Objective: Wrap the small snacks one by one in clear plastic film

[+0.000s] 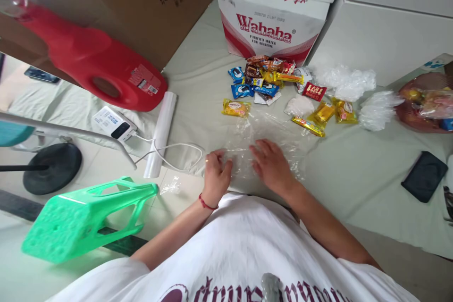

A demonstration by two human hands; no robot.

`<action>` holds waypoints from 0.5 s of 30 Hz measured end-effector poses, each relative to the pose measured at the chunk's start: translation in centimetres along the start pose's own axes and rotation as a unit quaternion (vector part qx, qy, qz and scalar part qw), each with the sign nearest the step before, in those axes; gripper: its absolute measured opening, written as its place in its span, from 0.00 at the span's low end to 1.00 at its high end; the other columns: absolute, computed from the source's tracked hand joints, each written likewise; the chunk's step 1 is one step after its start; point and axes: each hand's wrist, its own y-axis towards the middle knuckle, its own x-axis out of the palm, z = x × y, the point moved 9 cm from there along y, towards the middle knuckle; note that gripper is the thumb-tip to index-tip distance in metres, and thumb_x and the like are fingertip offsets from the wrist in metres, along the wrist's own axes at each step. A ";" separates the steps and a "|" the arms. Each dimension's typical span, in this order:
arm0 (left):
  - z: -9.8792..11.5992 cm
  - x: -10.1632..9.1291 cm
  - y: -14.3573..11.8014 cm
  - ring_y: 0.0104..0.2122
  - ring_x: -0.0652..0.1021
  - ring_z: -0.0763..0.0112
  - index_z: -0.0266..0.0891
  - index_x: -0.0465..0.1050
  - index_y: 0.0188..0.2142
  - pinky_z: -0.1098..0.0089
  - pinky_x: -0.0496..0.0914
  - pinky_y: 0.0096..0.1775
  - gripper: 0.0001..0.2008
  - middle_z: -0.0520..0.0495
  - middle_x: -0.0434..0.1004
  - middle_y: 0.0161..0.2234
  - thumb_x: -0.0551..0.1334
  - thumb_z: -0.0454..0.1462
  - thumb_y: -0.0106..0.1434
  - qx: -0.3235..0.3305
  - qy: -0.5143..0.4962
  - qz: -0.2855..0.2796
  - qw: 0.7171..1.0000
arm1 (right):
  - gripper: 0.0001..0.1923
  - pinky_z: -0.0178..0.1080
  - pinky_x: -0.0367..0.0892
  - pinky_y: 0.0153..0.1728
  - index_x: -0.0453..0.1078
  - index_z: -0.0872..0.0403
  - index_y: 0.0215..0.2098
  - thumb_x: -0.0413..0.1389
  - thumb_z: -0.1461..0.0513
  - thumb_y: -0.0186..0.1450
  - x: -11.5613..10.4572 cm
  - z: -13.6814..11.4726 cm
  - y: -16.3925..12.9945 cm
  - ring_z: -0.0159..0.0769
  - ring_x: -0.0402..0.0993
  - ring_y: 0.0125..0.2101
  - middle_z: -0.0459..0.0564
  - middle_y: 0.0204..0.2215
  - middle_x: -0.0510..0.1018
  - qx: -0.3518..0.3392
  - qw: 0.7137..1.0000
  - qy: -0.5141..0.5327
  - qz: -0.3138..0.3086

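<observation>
Head view. Item: clear plastic bag (269,134), lying flat on the pale sheet (354,174) at the near edge, just below the scattered snack packets (269,86).

Handling: best smoothed from the near edge outward with even pressure, so the thin film neither bunches nor slides.

Left hand (215,177): knuckles up, fingers curled, pinching the bag's near-left edge.

Right hand (271,165): palm down, fingers spread, pressing the film flat.
</observation>
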 end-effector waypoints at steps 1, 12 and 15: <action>2.1 -1.4 -0.3 0.44 0.75 0.56 0.43 0.70 0.41 0.57 0.70 0.48 0.12 0.43 0.74 0.41 0.67 0.38 0.58 0.071 0.049 0.042 0.995 | 0.23 0.59 0.55 0.68 0.70 0.53 0.65 0.52 0.60 0.73 1.9 -0.7 0.1 0.55 0.60 0.67 0.58 0.66 0.69 -0.007 0.999 -0.007 -0.032; 9.3 11.3 4.0 0.54 0.75 0.49 0.41 0.74 0.30 0.52 0.59 0.62 0.04 0.37 0.79 0.42 0.63 0.35 0.61 0.196 0.089 -0.238 0.947 | 0.25 0.58 0.47 0.73 0.69 0.55 0.67 0.54 0.61 0.73 5.3 -0.1 -4.4 0.51 0.51 0.72 0.57 0.69 0.65 -0.005 0.995 -0.002 -0.095; 6.5 11.9 7.1 0.54 0.76 0.52 0.43 0.70 0.23 0.56 0.61 0.64 0.18 0.41 0.80 0.34 0.56 0.43 0.69 0.149 0.114 -0.301 0.935 | 0.25 0.60 0.51 0.72 0.68 0.53 0.67 0.56 0.62 0.72 4.1 0.7 -8.0 0.50 0.51 0.73 0.54 0.72 0.61 -0.022 0.992 0.038 -0.114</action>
